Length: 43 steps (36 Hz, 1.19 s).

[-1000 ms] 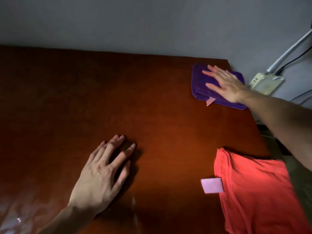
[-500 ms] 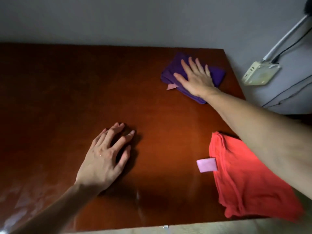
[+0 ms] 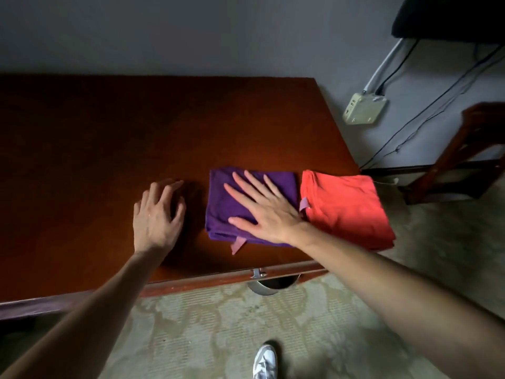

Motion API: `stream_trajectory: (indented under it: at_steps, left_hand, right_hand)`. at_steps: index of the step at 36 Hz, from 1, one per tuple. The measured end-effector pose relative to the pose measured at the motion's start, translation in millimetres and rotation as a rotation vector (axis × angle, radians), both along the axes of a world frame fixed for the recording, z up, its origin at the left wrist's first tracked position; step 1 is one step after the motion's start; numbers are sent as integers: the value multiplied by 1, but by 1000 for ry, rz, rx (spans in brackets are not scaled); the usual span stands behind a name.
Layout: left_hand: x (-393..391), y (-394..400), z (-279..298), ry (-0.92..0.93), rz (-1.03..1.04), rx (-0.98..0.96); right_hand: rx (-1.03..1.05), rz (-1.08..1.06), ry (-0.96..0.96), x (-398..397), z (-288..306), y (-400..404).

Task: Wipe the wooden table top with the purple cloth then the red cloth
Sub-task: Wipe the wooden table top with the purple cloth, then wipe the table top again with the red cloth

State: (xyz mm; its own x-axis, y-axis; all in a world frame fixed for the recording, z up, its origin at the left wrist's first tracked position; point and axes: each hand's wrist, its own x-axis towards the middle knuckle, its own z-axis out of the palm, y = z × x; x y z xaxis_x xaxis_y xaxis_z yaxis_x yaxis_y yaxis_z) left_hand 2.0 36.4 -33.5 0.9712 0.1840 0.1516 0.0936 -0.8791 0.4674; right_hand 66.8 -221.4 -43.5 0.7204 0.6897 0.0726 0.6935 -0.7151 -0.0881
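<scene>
The folded purple cloth (image 3: 224, 203) lies near the front edge of the dark wooden table top (image 3: 109, 138). My right hand (image 3: 262, 212) presses flat on it with fingers spread. The red cloth (image 3: 347, 209) sits folded directly to its right, at the table's front right corner, touching the purple one. My left hand (image 3: 158, 212) rests palm down on the bare wood just left of the purple cloth, holding nothing.
A grey wall runs behind the table. A power strip (image 3: 363, 108) with cables hangs on the wall at right. A wooden chair frame (image 3: 451, 162) stands right of the table. A drawer handle (image 3: 262, 285) shows under the front edge, and a shoe (image 3: 263, 362) on the carpet.
My right hand has slid the purple cloth from the far right corner toward the front edge, ending beside the red cloth. The view has pulled back; my left hand stays on the wood.
</scene>
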Motion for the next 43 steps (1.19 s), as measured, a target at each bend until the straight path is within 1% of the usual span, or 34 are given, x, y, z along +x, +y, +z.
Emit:
stream_trajectory:
  at_steps: [3,6,9,11,12,15,17,19,20,22,24,27,29,33,36,40,43]
  left_hand:
    - [-28,3,2,79,-3,-7]
    - [-47,9,8,124,5,-17]
    - [-57,10,18,173,-43,20]
    - [-56,10,26,175,-100,47]
    - [-53,9,31,176,-143,49]
    - [-38,-2,44,196,-269,-34]
    - [-22,-13,51,185,-305,-67]
    - [-3,-26,55,168,-309,-82]
    - [7,-34,56,168,-311,-82]
    - [28,-47,55,168,-326,-52]
    - [49,-57,54,169,-332,-30]
    - [75,-65,48,179,-321,-2]
    - [93,-66,42,192,-344,67]
    - [129,-63,31,202,-380,179]
    - [151,-56,19,203,-384,190]
    - [167,-43,2,198,-441,188]
    - [169,-40,-4,175,-464,209]
  right_hand:
    - [14,53,-5,-33,-2,-3]
    - [6,45,20,-42,1,-3]
    - [22,43,131,-39,12,-2]
    - [110,5,220,-37,24,-9]
    - [153,-29,208,-37,29,-18]
    - [220,-160,17,-39,37,-67]
    - [231,-261,-23,-40,40,-111]
    - [181,-317,-21,-39,41,-153]
    - [132,-305,-10,-38,41,-171]
    - [26,-196,22,-31,36,-193]
    - [-41,-88,66,-17,30,-198]
    - [-70,-3,50,7,20,-193]
    - [-67,42,41,29,16,-188]
    - [-56,76,23,98,16,-172]
    - [-66,17,-8,162,14,-161]
    - [-39,-125,24,249,11,-151]
    - [-35,-187,36,310,12,-147]
